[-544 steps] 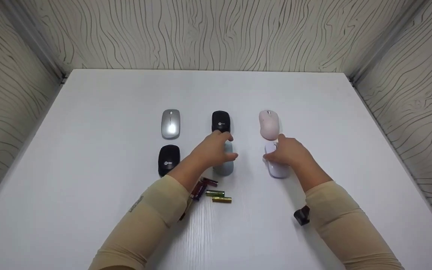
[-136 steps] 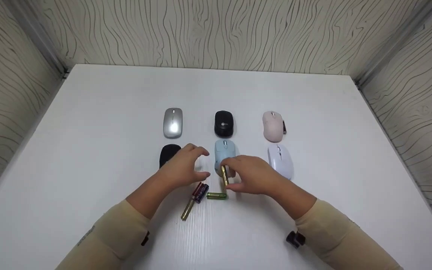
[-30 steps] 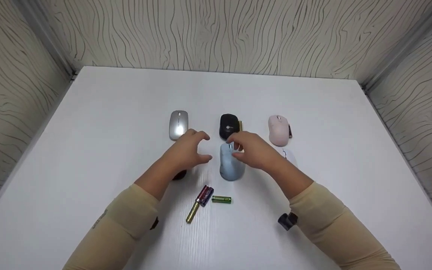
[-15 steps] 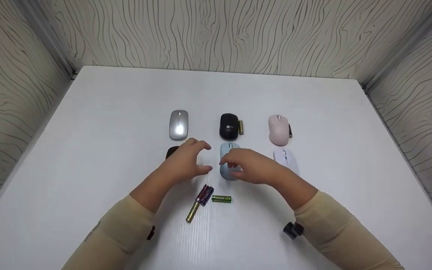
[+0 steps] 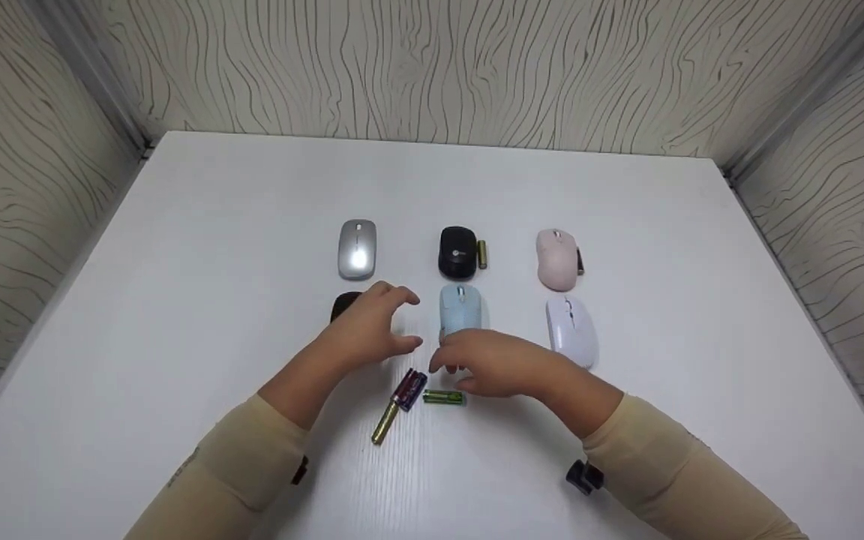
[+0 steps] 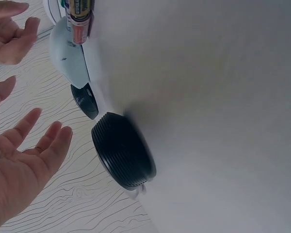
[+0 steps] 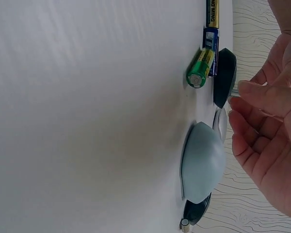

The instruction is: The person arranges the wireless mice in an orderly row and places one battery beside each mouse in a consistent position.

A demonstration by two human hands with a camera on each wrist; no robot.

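My right hand (image 5: 496,361) hovers just in front of the light blue mouse (image 5: 460,306), holding nothing. Its bent fingertips are close to a green battery (image 5: 443,397), which lies on the table in the right wrist view too, as a green battery (image 7: 201,68) apart from the fingers. My left hand (image 5: 368,326) is held above the near black mouse (image 5: 343,304) and partly hides it; its thumb and fingers are spread, with nothing between them. Left of the green battery lie red and purple batteries (image 5: 411,390), and a gold battery (image 5: 385,425) end to end with them.
Along the back row are a silver mouse (image 5: 357,251), a black mouse (image 5: 458,253) with a gold battery (image 5: 482,255) at its right, and a pink mouse (image 5: 556,260) with a dark battery (image 5: 580,262) beside it. A white mouse (image 5: 573,331) lies at front right.
Earlier my right hand held a gold battery; that battery now lies beside the back black mouse. The empty hand has since come back toward the green battery. A dark battery now lies beside the pink mouse.
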